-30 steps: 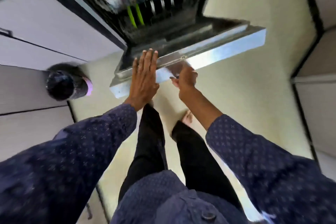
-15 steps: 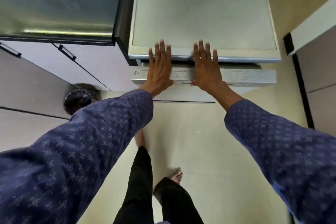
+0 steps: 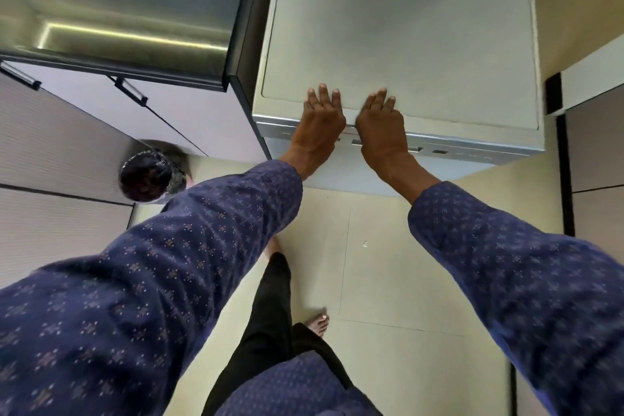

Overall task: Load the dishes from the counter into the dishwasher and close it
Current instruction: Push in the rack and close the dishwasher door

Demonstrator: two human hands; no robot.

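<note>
The dishwasher (image 3: pixel 405 44) stands shut in front of me, its pale top flush beside the steel sink (image 3: pixel 128 10) on the counter. My left hand (image 3: pixel 320 125) and right hand (image 3: pixel 383 128) lie side by side on its front top edge, above the control strip (image 3: pixel 439 150), fingers straight and flat on the surface, gripping nothing. A bin lined with a dark bag (image 3: pixel 148 176) sits on the floor by the cabinets, off the dishwasher's left corner.

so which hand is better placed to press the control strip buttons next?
Right hand, marginally: it lies nearer the strip's exposed buttons. Left hand rests beside it on the dishwasher.
</note>
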